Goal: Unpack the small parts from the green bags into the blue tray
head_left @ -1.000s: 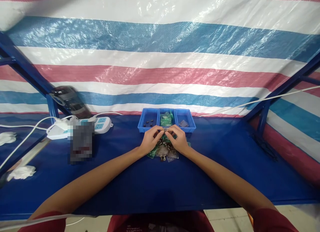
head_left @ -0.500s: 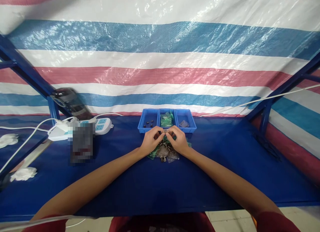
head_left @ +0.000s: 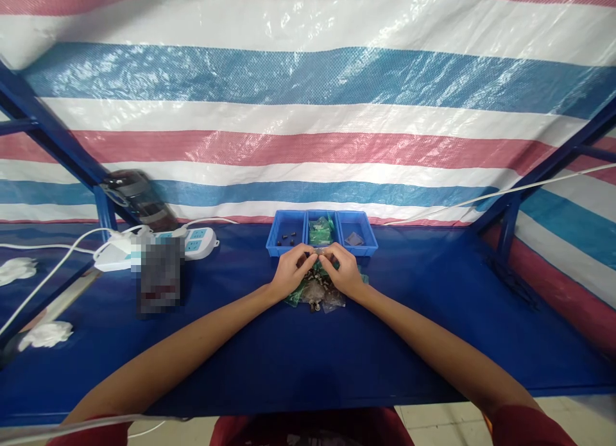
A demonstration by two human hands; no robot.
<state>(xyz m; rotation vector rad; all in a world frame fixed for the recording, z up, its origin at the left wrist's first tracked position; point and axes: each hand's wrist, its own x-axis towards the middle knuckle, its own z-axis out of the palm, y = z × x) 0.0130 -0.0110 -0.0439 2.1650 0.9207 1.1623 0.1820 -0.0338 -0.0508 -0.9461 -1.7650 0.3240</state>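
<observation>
My left hand [head_left: 291, 273] and my right hand [head_left: 344, 271] meet at the middle of the table, fingertips pinched close together. Between them shows a bit of a small clear plastic bag [head_left: 321, 249]; the fingers cover most of it. Just below lies a pile of small dark and metallic parts [head_left: 315, 285], mixed with green bags [head_left: 294, 297] and clear plastic bags [head_left: 333, 300]. Behind my hands stand three joined blue bins: the left bin [head_left: 272, 248] has several small dark parts, the middle holds green bags [head_left: 321, 230], the right bin [head_left: 369, 248] a clear bag [head_left: 354, 239].
On the left of the blue table [head_left: 231, 362] lie a white power strip [head_left: 205, 240] with cables and a blurred dark object [head_left: 160, 276]. A dark bottle [head_left: 142, 199] leans behind them. Crumpled white tissue [head_left: 45, 335] sits far left. Blue frame posts flank a striped tarp [head_left: 308, 119].
My hands stay together in nearly the same place, with only slight finger movement. The whole view has shifted very slightly.
</observation>
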